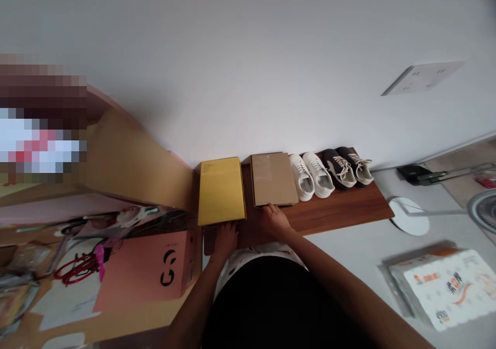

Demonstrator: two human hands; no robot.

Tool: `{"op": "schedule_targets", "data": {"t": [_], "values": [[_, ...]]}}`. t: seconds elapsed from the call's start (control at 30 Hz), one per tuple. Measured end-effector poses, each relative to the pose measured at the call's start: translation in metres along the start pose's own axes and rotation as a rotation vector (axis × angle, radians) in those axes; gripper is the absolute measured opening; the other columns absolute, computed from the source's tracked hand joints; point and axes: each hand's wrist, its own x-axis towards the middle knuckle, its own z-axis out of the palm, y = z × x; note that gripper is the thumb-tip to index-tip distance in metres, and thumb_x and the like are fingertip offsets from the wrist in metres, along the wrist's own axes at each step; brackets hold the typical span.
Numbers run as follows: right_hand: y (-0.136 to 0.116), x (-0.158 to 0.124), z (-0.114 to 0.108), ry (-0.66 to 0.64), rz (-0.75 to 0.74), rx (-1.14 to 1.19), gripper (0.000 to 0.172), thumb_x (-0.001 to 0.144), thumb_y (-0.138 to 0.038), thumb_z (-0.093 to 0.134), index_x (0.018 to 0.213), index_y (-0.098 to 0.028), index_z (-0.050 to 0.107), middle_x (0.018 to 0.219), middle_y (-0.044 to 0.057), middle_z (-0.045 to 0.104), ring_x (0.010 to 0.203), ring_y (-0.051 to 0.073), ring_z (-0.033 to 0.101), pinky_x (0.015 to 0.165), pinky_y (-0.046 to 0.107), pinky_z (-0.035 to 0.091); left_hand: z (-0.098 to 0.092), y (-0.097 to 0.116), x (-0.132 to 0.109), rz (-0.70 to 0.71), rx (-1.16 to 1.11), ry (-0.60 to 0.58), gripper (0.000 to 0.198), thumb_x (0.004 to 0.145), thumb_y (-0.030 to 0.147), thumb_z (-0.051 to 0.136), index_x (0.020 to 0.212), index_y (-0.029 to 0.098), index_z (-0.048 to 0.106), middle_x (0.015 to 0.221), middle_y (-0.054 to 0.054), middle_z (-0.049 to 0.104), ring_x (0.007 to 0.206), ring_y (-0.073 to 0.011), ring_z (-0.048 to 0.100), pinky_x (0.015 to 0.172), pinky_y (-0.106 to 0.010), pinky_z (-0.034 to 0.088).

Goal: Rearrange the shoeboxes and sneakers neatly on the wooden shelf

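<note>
My left hand (pixel 225 241) rests against the near edge of a yellow box (pixel 221 191), which lies flat on a wooden board (pixel 344 207). My right hand (pixel 276 222) lies at the near edge of a flat kraft cardboard box (pixel 273 178). Neither hand clearly grips its box. Beyond the boxes, a pair of white sneakers (pixel 311 175) and a pair of dark sneakers with pale laces (pixel 346 168) stand side by side on the board.
A salmon-pink box with a black logo (pixel 145 266) stands left of my hands, beside a tan cardboard panel (pixel 135 165) and cluttered items. A white wall rises behind the board. On the floor at right are a wrapped tissue pack (pixel 444 287) and a round white stand base (pixel 408 216).
</note>
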Motion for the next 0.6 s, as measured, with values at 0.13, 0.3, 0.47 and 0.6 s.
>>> {"op": "schedule_targets", "data": {"t": [0.13, 0.3, 0.47, 0.6], "values": [[-0.002, -0.004, -0.004, -0.025, 0.048, 0.045, 0.039, 0.092, -0.015, 0.051, 0.129, -0.021, 0.06, 0.133, 0.015, 0.06, 0.119, 0.028, 0.054, 0.102, 0.035, 0.041, 0.004, 0.012, -0.023, -0.097, -0.052, 0.056, 0.032, 0.066, 0.018, 0.075, 0.096, 0.024, 0.067, 0.138, -0.014, 0.058, 0.145, -0.0354, 0.03, 0.123, -0.051, 0.007], [0.055, -0.046, -0.018, 0.075, -0.022, 0.321, 0.042, 0.089, -0.023, 0.057, 0.131, -0.022, 0.061, 0.14, 0.012, 0.057, 0.125, 0.029, 0.053, 0.108, 0.038, 0.04, 0.023, 0.031, -0.044, -0.195, 0.09, -0.019, 0.035, 0.063, 0.018, 0.076, 0.097, 0.021, 0.066, 0.131, -0.02, 0.06, 0.137, -0.0447, 0.042, 0.117, -0.062, 0.019], [0.153, -0.047, -0.065, 0.304, 0.33, 0.358, 0.045, 0.089, -0.02, 0.052, 0.133, -0.011, 0.058, 0.133, 0.021, 0.06, 0.129, 0.034, 0.051, 0.113, 0.049, 0.034, 0.131, 0.122, -0.012, 0.117, -0.012, -0.302, 0.035, 0.08, 0.021, 0.063, 0.115, 0.018, 0.067, 0.128, -0.016, 0.064, 0.125, -0.0326, 0.057, 0.114, -0.05, 0.036], [0.199, 0.009, -0.102, 0.29, 0.457, 0.387, 0.042, 0.088, -0.015, 0.052, 0.129, -0.007, 0.059, 0.125, 0.024, 0.064, 0.126, 0.031, 0.055, 0.109, 0.041, 0.038, 0.25, 0.207, 0.047, 0.219, 0.056, -0.249, 0.044, 0.087, 0.009, 0.045, 0.128, 0.011, 0.059, 0.141, -0.021, 0.056, 0.135, -0.0271, 0.05, 0.116, -0.041, 0.034]]}}
